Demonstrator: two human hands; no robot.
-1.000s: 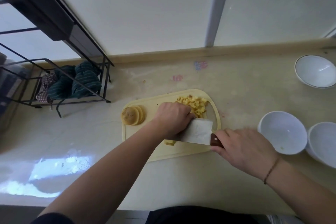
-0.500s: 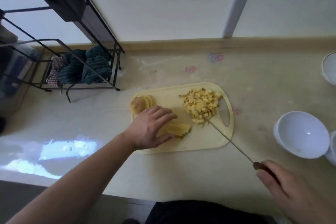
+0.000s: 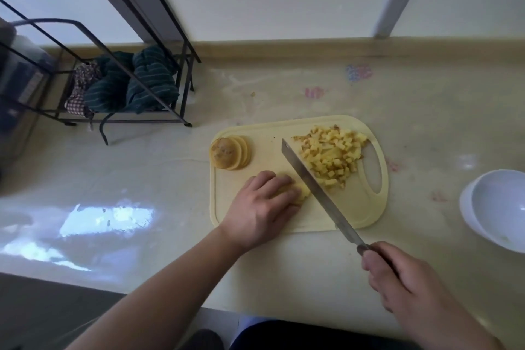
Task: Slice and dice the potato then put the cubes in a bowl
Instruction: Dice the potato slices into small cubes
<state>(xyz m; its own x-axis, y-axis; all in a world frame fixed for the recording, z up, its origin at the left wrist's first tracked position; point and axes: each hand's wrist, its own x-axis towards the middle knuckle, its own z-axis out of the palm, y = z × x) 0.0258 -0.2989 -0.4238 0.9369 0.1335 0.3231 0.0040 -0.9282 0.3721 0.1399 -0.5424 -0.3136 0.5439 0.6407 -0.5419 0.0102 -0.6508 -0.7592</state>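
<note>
Our right grip [image 3: 397, 281] wraps the knife [image 3: 318, 187] handle; our left grip [image 3: 264, 207] presses potato strips [image 3: 301, 192] just left of the blade. Diced cubes [image 3: 332, 155] right of the blade; bowl [image 3: 494, 207] well right on the counter [image 3: 170, 179].

Countertop [image 3: 284, 264]; cutting board [image 3: 360, 207], bowl [image 3: 494, 207], rack [image 3: 113, 88]

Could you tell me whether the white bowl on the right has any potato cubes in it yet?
Empty: the white bowl shows only bare white interior, while the diced cubes sit piled on the cutting board.
</note>
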